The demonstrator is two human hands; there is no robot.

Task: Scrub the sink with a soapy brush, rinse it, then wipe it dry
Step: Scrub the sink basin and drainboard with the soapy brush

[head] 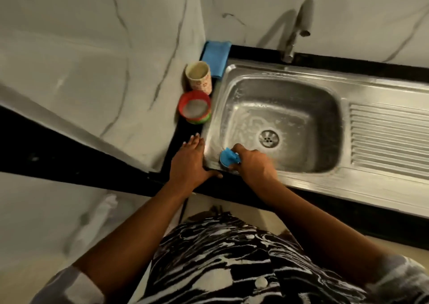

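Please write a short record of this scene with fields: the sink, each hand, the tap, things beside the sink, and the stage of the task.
sink: soapy streaks around the drain
left hand: flat on the counter at the sink's left edge
right hand: grips the blue brush at the sink's near-left corner
tap: no water stream seen
beside sink: blue cloth, patterned cup, red-rimmed tub, all on its left
stage: scrubbing; rinse and wipe not yet done

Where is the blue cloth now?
In the head view, the blue cloth lies at the far left corner of the sink, behind the cup and left of the tap.
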